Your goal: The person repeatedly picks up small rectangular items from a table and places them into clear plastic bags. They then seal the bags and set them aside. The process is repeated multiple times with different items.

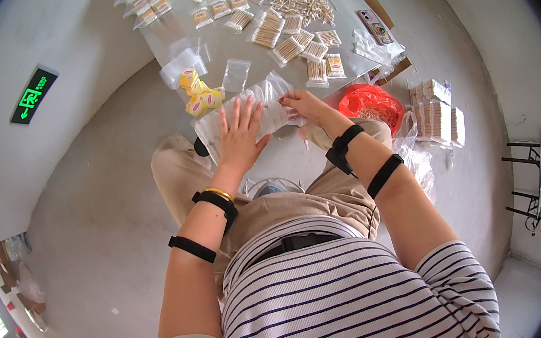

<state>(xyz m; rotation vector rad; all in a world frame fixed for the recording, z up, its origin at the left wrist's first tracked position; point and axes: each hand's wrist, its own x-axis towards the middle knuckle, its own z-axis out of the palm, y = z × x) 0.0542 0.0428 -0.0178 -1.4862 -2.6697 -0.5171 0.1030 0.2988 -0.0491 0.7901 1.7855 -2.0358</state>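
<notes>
A large clear plastic bag (270, 117) lies across the table's near edge, above my lap. What is inside it, if anything, is hard to make out through the glare. My left hand (238, 139) rests flat on the bag with its fingers spread. At the bag's right end, my right hand (309, 107) pinches the plastic between thumb and fingers. Just beyond the left hand sit yellow printed paper cards (203, 98) and a small clear zip bag (236, 75). Bagged bundles of cotton swabs (288, 50) lie farther off, past the right hand.
Loose cotton swabs (298, 2) are heaped at the back of the grey table (181, 25). Finished-looking packs with yellow cards (220, 8) stand at far left. A phone (375, 27) lies at the right edge. Below are a red bag (370, 104) and stacked swab bundles (437, 116).
</notes>
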